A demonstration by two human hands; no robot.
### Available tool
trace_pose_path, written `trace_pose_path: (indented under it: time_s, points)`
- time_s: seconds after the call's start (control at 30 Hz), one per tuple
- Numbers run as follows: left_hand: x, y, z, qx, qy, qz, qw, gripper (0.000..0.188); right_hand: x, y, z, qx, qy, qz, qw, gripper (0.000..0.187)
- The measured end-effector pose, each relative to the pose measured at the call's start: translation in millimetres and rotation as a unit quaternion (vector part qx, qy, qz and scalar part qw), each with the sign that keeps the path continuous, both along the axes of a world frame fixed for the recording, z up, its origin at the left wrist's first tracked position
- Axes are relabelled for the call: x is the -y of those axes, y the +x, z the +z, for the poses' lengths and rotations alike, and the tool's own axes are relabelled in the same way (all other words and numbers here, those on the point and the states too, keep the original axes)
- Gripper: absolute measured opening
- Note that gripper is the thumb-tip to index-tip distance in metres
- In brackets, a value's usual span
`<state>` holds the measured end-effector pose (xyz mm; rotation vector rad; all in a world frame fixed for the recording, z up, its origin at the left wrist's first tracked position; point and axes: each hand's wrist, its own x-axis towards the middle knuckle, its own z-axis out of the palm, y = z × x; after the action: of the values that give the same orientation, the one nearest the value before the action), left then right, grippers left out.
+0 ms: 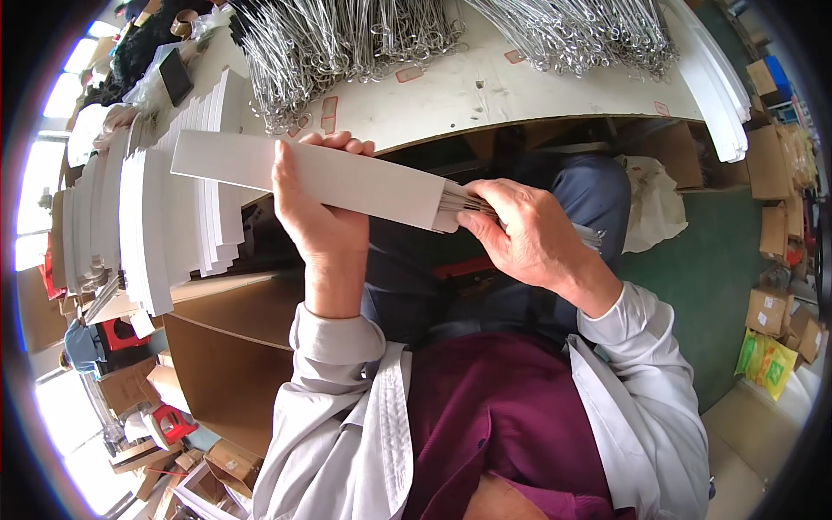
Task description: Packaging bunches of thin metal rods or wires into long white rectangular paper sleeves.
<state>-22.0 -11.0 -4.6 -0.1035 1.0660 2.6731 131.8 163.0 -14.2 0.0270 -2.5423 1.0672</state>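
Observation:
A long, narrow white carton (381,186) slants across in front of me, its open end toward the right. My left hand (319,217) is closed around its middle, thumb on the near side and fingertips showing over the far edge. At the open end, a bundle of thin metal skewers (452,201) is partly inside the carton. My right hand (530,227) grips this bundle between thumb and fingers, close to the carton's mouth. The skewers' other ends (591,236) stick out beyond my right wrist. How deep they reach inside is hidden.
Big heaps of ring-ended skewers (347,43) cover the far part of the white table (477,102). Stacked white cartons (147,221) stand at left, near a dark phone (175,76). More long white pieces (715,91) overhang the right edge. An open cardboard box (230,373) sits lower left.

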Motion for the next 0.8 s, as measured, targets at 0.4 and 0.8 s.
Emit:
trace_pose_path:
  time_s: [0.4,0.8]
  points:
    - [11.1,1.3,-11.5,-0.005,0.013,0.005,1.000,0.043,-35.8,10.6,4.9,0.132,0.189,0.001,0.973,0.020]
    - [15.5,3.8,-23.9,0.004,-0.002,-0.001,1.000,0.048,-45.9,3.8,6.1,0.208,0.173,0.021,0.962,0.036]
